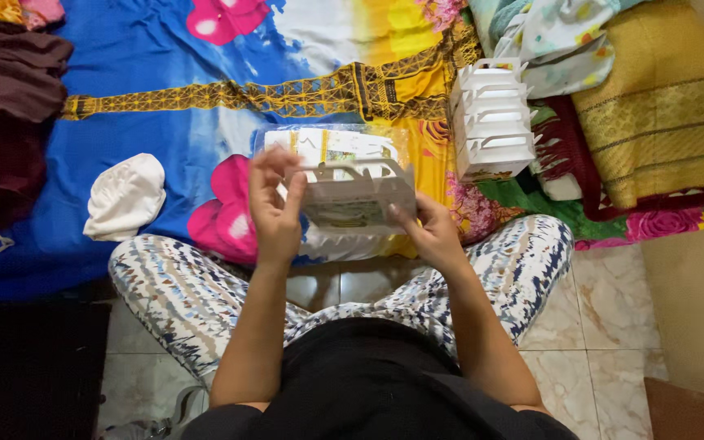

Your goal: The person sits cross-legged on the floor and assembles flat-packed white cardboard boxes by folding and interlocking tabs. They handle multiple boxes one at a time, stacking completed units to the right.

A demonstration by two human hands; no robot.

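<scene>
Head view: both hands' fingers hold white cardboard box (358, 195), seemingly unfolded; folded boxes stack (492, 122) near.

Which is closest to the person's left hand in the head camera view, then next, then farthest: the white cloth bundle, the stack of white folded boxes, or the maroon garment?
From the left hand:
1. White cloth bundle, on the blue sheet to its left.
2. Stack of white folded boxes, up and to the right.
3. Maroon garment, at the far left edge.
</scene>
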